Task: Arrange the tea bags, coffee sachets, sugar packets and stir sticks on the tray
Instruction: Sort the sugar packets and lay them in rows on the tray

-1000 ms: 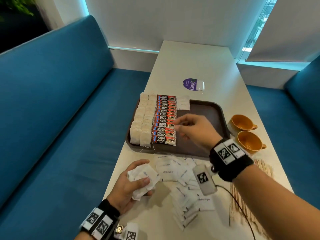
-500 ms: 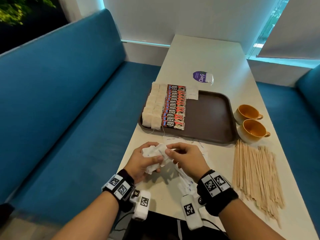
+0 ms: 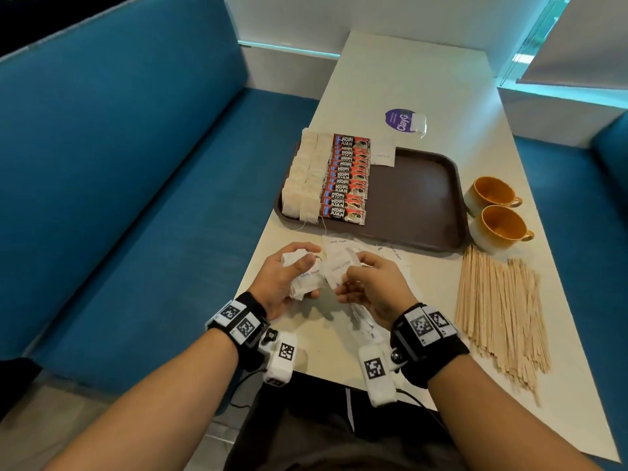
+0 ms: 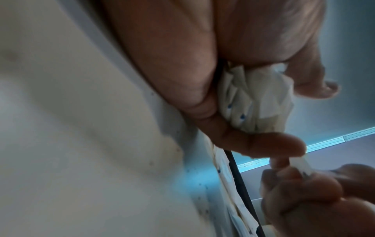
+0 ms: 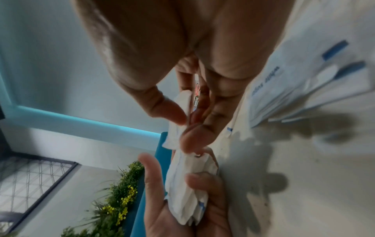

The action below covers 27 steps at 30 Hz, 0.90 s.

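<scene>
A brown tray (image 3: 414,212) lies on the white table. Its left side carries two rows of tea bags (image 3: 306,178) and a row of red coffee sachets (image 3: 346,178); one white sugar packet (image 3: 384,156) lies at its far rim. My left hand (image 3: 289,277) grips a bunch of sugar packets (image 3: 307,278) (image 4: 257,99) (image 5: 186,192) near the table's front edge. My right hand (image 3: 367,283) pinches one packet (image 3: 339,270) (image 5: 176,128) from that bunch between thumb and fingers. More loose sugar packets (image 3: 390,254) (image 5: 294,89) lie under and beyond my hands. Wooden stir sticks (image 3: 499,311) lie in a spread at the right.
Two orange cups (image 3: 492,212) stand just right of the tray. A purple round sticker (image 3: 401,120) with a clear holder sits beyond the tray. Blue benches (image 3: 136,164) flank the table on both sides.
My right hand came back from the tray to the packets in my left hand and now pinches one. The view has tilted down towards the table's front edge.
</scene>
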Each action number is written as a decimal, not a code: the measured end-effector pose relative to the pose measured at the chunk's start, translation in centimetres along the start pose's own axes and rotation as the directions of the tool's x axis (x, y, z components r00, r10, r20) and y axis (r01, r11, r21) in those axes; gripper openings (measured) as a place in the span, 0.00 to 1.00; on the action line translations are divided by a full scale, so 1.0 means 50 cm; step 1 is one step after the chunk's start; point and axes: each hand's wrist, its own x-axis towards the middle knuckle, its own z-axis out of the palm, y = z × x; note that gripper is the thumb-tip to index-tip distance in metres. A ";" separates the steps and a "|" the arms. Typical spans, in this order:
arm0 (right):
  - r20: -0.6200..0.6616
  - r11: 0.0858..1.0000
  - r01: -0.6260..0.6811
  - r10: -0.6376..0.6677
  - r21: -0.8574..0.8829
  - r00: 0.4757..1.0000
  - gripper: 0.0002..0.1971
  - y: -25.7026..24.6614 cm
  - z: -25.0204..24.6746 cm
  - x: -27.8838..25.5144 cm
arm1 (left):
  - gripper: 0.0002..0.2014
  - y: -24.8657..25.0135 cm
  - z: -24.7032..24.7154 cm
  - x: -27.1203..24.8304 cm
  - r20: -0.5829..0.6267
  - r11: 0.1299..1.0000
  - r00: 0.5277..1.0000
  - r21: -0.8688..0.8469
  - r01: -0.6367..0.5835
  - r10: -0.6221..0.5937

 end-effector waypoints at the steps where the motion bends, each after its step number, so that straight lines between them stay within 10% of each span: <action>1: 0.006 0.999 -0.010 0.010 0.042 1.000 0.08 -0.001 0.000 0.001 | 0.37 -0.002 -0.002 0.002 0.009 1.000 1.000 -0.005 0.001 -0.001; 27: 0.015 0.937 0.274 -0.278 -0.217 0.961 0.13 0.021 -0.013 0.028 | 0.09 -0.003 -0.005 0.007 -0.030 0.998 0.998 0.004 0.064 -0.064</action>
